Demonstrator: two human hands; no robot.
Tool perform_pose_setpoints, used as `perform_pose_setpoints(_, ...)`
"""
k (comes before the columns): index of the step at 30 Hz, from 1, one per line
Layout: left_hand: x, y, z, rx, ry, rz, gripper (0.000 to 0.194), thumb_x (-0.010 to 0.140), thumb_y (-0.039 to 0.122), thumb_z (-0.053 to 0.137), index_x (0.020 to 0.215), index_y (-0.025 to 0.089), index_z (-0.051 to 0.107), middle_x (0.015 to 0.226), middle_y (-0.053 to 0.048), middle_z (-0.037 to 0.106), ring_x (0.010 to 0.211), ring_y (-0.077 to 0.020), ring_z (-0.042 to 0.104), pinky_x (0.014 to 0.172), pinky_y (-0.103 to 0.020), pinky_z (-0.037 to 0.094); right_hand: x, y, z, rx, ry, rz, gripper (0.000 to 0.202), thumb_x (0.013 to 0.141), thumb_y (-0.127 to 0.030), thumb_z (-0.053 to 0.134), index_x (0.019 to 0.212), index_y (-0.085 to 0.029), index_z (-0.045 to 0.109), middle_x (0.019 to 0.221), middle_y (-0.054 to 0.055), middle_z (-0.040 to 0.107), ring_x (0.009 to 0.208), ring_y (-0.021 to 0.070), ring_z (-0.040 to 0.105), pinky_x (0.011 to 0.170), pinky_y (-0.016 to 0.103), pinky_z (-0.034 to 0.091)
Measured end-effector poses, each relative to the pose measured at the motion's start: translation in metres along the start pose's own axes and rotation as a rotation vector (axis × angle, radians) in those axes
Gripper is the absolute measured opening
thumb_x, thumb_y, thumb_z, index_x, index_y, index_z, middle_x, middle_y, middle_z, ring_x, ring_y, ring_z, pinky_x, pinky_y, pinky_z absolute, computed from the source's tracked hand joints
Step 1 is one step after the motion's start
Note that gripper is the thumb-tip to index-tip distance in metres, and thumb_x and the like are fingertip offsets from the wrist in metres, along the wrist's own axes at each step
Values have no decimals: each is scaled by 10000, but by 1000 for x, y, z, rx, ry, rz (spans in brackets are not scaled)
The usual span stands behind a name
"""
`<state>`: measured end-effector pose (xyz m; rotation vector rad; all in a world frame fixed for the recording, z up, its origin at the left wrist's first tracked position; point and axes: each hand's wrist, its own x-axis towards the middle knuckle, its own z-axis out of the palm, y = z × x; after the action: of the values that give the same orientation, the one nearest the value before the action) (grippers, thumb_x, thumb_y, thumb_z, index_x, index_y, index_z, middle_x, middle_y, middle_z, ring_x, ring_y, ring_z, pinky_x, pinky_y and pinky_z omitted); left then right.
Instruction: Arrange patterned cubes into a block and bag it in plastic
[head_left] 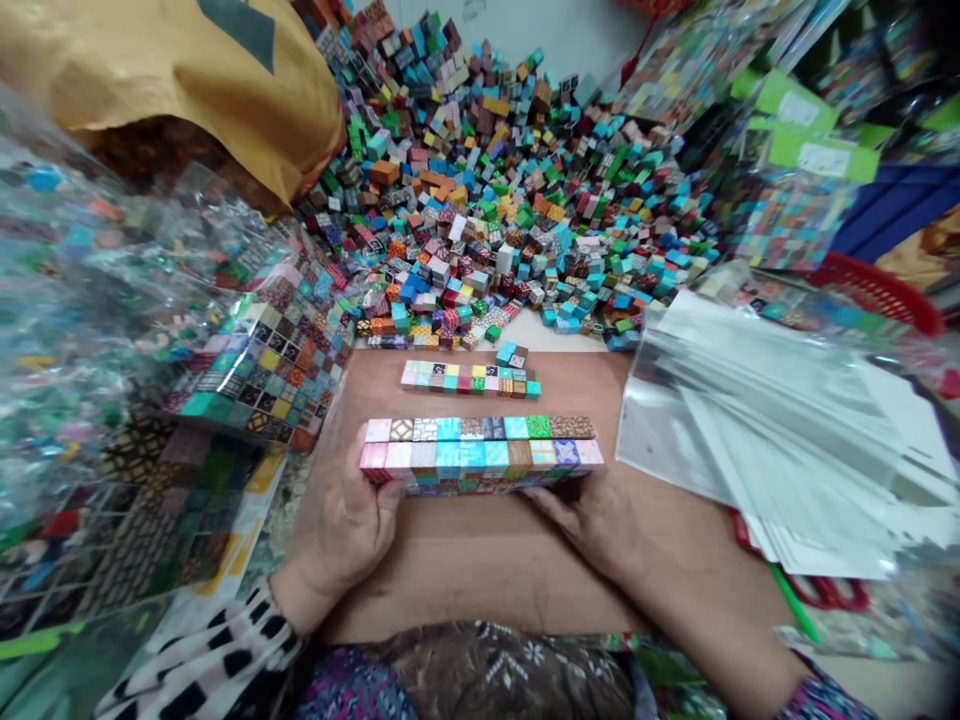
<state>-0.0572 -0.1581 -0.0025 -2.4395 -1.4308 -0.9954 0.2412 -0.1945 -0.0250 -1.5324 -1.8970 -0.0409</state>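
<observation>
A long block of small patterned cubes point(472, 456) sits between my two hands over the brown board point(465, 570). My left hand point(360, 525) wraps its left end, thumb at the front lower edge. At the right end my right hand point(592, 520) grips it from below and the side, fingers partly hidden underneath. Two rows of cubes show on top, with more layers on the front face. Just beyond lies a shorter row of cubes point(469, 380) on the board, with a few loose cubes point(511, 354) touching its far side.
A big heap of loose cubes point(517, 200) fills the back. Left are a bagged block of cubes point(262, 360) and clear plastic bags point(97, 300). On the right lie clear plastic sleeves point(772, 400), red-handled scissors point(825, 592), a green stick point(796, 605) and a red basket point(877, 285).
</observation>
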Motion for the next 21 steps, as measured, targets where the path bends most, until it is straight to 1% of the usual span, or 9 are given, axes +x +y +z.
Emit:
perform_pose_setpoints(2,-4,-2,1,-7,23,11,746,959,316,481,1555,138,69,1241,-208,584,1046,-305,662,851,-430,576,-1,0,0,-31,5,-38,450,927,-568,495,1156,-184,445,690,50,661,555,238,652,482,356,521)
perform_pose_setpoints(4,-6,-4,2,-28,5,0,768,951,311,500,1558,155,56,1286,-213,566,1110,-320,638,904,-460,557,-3,-1,-1,-31,2,-49,493,922,-560,511,1214,-172,427,733,72,681,596,255,675,501,368,538)
perform_pose_setpoints(7,-10,-8,0,-73,-40,-20,800,932,324,537,1557,189,55,1338,-207,537,1179,-339,601,968,-500,520,-7,-1,-3,11,-17,-42,602,908,-528,556,1343,-159,364,847,113,710,724,289,710,590,405,577)
perform_pose_setpoints(10,-16,-12,-3,-139,-67,-41,801,922,331,561,1553,216,81,1321,-186,553,1169,-332,608,985,-496,512,-12,0,-8,78,-69,-36,718,894,-483,592,1451,-165,270,995,155,707,875,313,711,702,445,592)
perform_pose_setpoints(13,-21,-12,-7,-211,-107,-115,811,904,345,602,1545,244,115,1329,-161,551,1164,-307,615,989,-463,517,-13,3,-13,145,-133,32,806,868,-452,628,1506,-180,217,1180,197,648,1035,341,667,824,492,573)
perform_pose_setpoints(16,-19,-9,-8,-384,-122,-260,896,851,398,679,1530,268,110,1379,-146,514,1205,-287,590,1009,-453,508,-5,5,-17,236,-165,167,944,798,-461,698,1532,-177,178,1346,223,531,1199,374,567,942,535,519)
perform_pose_setpoints(18,-14,-7,-8,-511,-126,-372,960,785,438,745,1514,269,143,1414,-148,490,1244,-291,562,1026,-470,492,6,4,-18,343,-203,254,961,736,-461,751,1508,-180,252,1369,210,509,1240,377,526,987,546,488)
perform_pose_setpoints(20,-7,-6,-9,-597,-186,-485,953,723,460,791,1478,246,251,1414,-155,505,1249,-304,558,1036,-493,476,19,2,-19,511,-313,322,784,722,-427,763,1399,-208,433,1304,163,576,1193,349,562,985,531,493)
perform_pose_setpoints(21,-3,-6,-9,-635,-248,-536,888,717,465,790,1439,224,333,1385,-158,538,1222,-307,578,1032,-500,476,25,0,-19,609,-383,349,651,734,-402,753,1313,-223,516,1254,135,618,1146,326,595,969,517,506)
